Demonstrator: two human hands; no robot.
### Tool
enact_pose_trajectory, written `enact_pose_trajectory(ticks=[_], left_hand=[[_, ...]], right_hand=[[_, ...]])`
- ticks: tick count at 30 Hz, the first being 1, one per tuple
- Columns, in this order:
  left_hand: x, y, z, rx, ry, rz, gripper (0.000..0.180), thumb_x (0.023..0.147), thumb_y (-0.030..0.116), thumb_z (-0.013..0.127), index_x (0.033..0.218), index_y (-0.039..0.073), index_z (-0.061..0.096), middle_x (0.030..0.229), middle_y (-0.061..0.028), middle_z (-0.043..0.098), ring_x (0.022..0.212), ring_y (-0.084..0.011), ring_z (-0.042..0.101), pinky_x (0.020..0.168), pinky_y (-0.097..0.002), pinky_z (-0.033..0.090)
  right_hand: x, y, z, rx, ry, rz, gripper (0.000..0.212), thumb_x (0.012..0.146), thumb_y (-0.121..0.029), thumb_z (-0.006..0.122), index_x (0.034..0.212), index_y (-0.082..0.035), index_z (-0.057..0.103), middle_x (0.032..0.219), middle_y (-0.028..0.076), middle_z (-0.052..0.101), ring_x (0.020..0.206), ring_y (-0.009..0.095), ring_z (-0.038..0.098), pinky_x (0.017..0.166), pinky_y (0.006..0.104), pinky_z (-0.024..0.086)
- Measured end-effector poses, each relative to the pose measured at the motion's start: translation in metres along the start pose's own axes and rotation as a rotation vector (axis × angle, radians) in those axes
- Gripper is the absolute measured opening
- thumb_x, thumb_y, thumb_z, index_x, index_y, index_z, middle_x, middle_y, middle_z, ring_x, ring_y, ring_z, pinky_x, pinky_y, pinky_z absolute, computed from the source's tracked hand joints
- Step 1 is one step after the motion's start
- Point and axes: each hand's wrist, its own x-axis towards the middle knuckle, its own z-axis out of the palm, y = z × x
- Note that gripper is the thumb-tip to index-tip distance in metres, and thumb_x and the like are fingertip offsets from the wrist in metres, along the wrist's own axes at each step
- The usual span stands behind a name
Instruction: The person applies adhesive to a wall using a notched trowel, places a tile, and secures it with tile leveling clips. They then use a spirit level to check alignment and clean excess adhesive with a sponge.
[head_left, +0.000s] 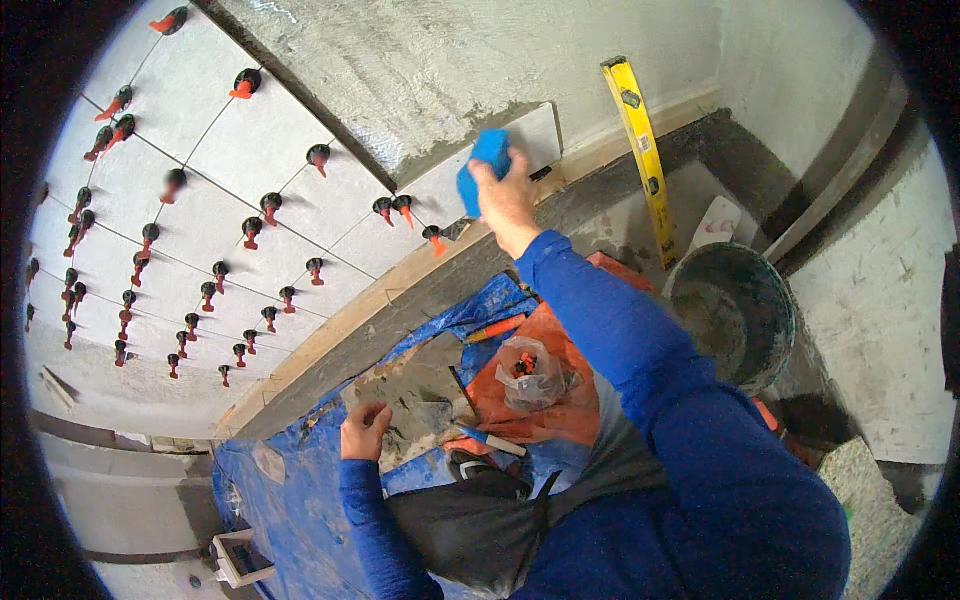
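Observation:
My right hand [507, 205] is wrapped around a blue sponge [484, 165] and presses it to a narrow light tile [535, 140] on the wall. That tile stands just above a wooden batten [420, 262], beside the large light tiles [265, 135]. Black-and-red tile levelling clips [403, 207] stick out of the joints, the nearest ones left of my right hand. Low in front of me my left hand [366, 430] hangs with its fingers curled in and nothing showing in them. A mortar-smeared board [420, 385] lies beside it.
A yellow spirit level [640, 150] leans on the wall to the right. Below it stands a dark bucket [735, 315] with grey residue. A blue tarp [290, 500] covers the floor, with a clear plastic bag [535, 375] on orange sheeting and a trowel-like tool's handle [490, 440].

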Motion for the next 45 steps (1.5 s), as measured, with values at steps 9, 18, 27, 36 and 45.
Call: enact_pose_trajectory(ticks=[9,18,27,36,45], left_hand=[[-0.001,0.012,0.000,-0.006,0.005,0.046,0.029,0.087,0.023,0.075,0.104,-0.001,0.072,0.095,-0.0124,0.075,0.085,-0.0194,0.072,0.078,-0.0326,0.056],[0.001,-0.005,0.000,-0.010,-0.013,0.011,0.028,0.086,0.021,0.075,0.105,0.000,0.072,0.094,-0.0135,0.075,0.084,-0.0214,0.072,0.077,-0.0337,0.056],[-0.005,-0.006,-0.004,-0.040,-0.008,-0.013,0.026,0.086,0.019,0.075,0.104,0.000,0.072,0.093,-0.0139,0.074,0.084,-0.0219,0.072,0.077,-0.0346,0.056],[-0.010,-0.010,-0.010,-0.007,-0.011,0.026,0.030,0.089,0.022,0.074,0.106,-0.003,0.071,0.095,-0.0136,0.075,0.089,-0.0202,0.072,0.081,-0.0333,0.056],[-0.015,-0.004,-0.015,0.046,-0.013,0.029,0.032,0.089,0.025,0.075,0.107,-0.001,0.071,0.095,-0.0139,0.074,0.088,-0.0207,0.072,0.080,-0.0348,0.056]], right_hand=[[-0.005,-0.021,-0.035,-0.537,-0.329,-0.208,0.058,0.085,-0.043,0.061,0.139,-0.021,0.060,0.128,0.033,0.058,0.116,0.049,0.059,0.097,0.0525,0.049],[0.077,-0.059,-0.124,-0.644,0.255,-0.343,0.068,0.086,-0.041,0.069,0.148,-0.021,0.052,0.129,0.026,0.054,0.118,0.044,0.058,0.101,0.0479,0.047],[0.089,-0.043,-0.098,-0.876,0.290,-0.472,0.053,0.085,-0.042,0.071,0.134,-0.023,0.067,0.115,0.018,0.056,0.111,0.038,0.058,0.093,0.0504,0.050],[0.066,-0.056,-0.077,-0.935,0.129,-0.428,0.049,0.085,-0.041,0.068,0.130,-0.023,0.069,0.121,0.019,0.055,0.112,0.040,0.062,0.093,0.0511,0.053],[0.037,-0.056,-0.044,-0.846,-0.070,-0.418,0.047,0.083,-0.041,0.066,0.124,-0.018,0.074,0.122,0.024,0.056,0.109,0.044,0.064,0.092,0.0520,0.053]])
